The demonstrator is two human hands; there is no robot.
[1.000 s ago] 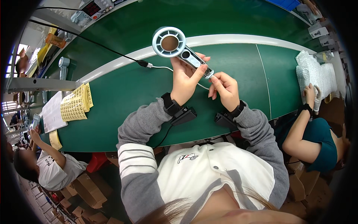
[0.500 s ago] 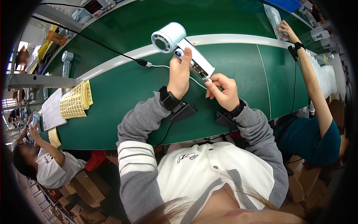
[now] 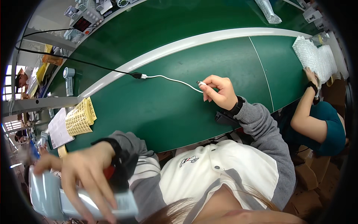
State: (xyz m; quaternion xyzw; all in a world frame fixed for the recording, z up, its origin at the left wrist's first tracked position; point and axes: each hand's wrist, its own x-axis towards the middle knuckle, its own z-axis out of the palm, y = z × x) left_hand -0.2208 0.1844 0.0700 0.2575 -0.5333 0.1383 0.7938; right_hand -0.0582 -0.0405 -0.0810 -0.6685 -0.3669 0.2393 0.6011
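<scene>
My left hand, blurred by motion, is at the lower left near my body, its fingers wrapped over a pale blue-white handheld fan. The fan is off the bench, and its far side is hidden. Above the middle of the bench my right hand pinches the plug end of a white charging cable. The metal tip of the plug points up and left, connected to nothing. At its other end the white cable joins a black cord that runs to the upper left.
Yellow label sheets and white paper lie at the bench's left. Another handheld fan and a power supply unit are farther back. A co-worker's hand touches bubble wrap at right. A wrapped item lies at the far edge.
The plug has come out of the fan's handle end. My left hand has swung the fan from mid-bench to the lower left. The co-worker's hand has moved from the wrapped item to the bubble wrap.
</scene>
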